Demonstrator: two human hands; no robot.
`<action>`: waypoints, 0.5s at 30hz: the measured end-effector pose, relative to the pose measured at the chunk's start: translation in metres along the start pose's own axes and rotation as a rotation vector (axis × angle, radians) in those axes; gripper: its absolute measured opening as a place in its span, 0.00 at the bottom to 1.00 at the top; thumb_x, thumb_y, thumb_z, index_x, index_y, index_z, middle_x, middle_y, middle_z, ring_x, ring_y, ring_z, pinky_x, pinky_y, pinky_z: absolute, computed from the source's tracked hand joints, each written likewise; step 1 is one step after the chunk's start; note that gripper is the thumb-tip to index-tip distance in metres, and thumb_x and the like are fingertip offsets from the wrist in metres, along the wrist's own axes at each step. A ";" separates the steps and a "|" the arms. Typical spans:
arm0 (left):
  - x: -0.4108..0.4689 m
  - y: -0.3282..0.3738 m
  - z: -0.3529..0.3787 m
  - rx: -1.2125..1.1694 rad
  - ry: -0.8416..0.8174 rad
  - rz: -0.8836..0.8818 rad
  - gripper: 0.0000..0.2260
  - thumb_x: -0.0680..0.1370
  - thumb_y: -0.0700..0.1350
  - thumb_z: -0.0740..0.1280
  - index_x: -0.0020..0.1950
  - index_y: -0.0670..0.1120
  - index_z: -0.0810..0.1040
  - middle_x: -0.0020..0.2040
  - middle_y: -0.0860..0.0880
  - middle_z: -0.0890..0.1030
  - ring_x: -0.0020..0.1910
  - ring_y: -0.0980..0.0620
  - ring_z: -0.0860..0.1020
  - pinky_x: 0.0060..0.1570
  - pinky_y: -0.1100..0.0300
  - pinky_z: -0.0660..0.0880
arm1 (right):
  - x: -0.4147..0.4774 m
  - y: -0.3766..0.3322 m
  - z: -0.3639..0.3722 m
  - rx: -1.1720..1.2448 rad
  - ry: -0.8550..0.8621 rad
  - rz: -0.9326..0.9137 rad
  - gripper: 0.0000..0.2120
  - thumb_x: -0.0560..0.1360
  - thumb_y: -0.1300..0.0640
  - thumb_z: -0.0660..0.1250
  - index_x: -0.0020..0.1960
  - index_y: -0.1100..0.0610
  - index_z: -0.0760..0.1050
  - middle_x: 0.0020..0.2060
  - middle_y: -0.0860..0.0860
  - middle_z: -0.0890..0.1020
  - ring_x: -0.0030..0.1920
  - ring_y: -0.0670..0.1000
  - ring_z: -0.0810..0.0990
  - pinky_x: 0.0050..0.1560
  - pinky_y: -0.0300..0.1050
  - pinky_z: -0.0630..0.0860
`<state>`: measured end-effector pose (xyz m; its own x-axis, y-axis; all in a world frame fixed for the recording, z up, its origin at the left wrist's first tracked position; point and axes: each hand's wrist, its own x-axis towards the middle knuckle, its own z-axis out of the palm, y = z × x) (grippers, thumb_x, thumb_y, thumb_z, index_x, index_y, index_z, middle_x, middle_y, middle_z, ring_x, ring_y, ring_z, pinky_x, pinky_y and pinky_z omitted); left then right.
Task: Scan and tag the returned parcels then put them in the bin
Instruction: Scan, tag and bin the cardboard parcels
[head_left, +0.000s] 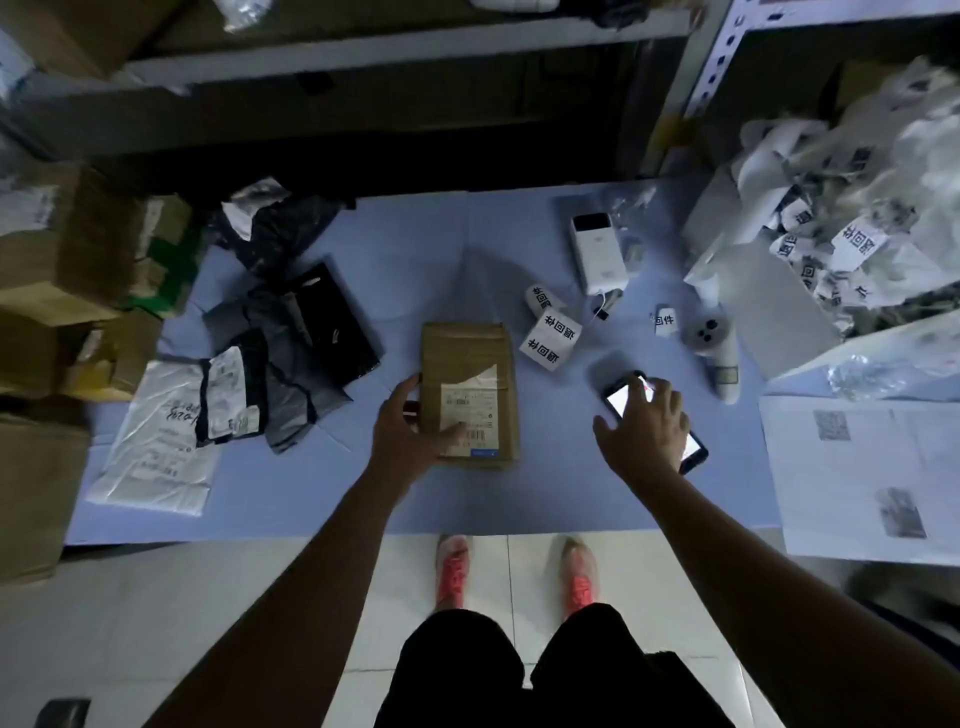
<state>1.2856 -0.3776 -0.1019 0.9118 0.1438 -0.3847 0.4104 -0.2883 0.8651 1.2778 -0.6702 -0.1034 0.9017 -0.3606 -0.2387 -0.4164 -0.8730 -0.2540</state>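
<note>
- Hands apart, both with fingers spread: left hand (410, 431) rests on the brown parcel (467, 364) mid-counter (415, 249), thumb on its label; right hand (647, 431) covers the lit phone (619, 401) at 3 o'clock.
- Likely risks: the thumb beside the barcode, or the dim light, could spoil the scan.
- White box (769, 312) at 2 o'clock is heaped with crumpled paper (769, 150) and printed tags; I cannot tell whether it's the bin.

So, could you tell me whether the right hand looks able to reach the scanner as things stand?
Probably yes: the right hand is over the phone, and the scanner lies just beside it, with nothing between them.
</note>
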 end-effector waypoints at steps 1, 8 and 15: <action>-0.005 0.002 0.002 -0.018 0.022 -0.009 0.40 0.61 0.48 0.86 0.69 0.60 0.74 0.58 0.48 0.80 0.53 0.54 0.81 0.41 0.51 0.84 | 0.006 0.011 0.000 -0.024 -0.019 0.003 0.34 0.73 0.47 0.74 0.73 0.56 0.66 0.70 0.60 0.68 0.70 0.62 0.66 0.67 0.57 0.67; -0.040 0.010 0.016 -0.134 0.115 -0.078 0.35 0.68 0.37 0.81 0.70 0.56 0.73 0.51 0.50 0.82 0.42 0.64 0.82 0.33 0.66 0.79 | 0.030 0.049 -0.001 -0.051 -0.165 -0.066 0.38 0.72 0.43 0.75 0.73 0.59 0.63 0.65 0.60 0.70 0.66 0.62 0.69 0.61 0.58 0.74; -0.055 0.015 0.009 -0.172 0.196 -0.131 0.28 0.70 0.34 0.78 0.63 0.57 0.77 0.51 0.50 0.85 0.47 0.53 0.83 0.33 0.68 0.77 | 0.037 0.043 -0.007 0.012 -0.197 -0.047 0.38 0.69 0.38 0.76 0.70 0.54 0.66 0.61 0.59 0.73 0.64 0.62 0.72 0.56 0.57 0.75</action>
<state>1.2419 -0.3984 -0.0711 0.8240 0.3547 -0.4419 0.5011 -0.0923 0.8604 1.2939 -0.7230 -0.1161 0.8801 -0.2473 -0.4053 -0.3770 -0.8829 -0.2798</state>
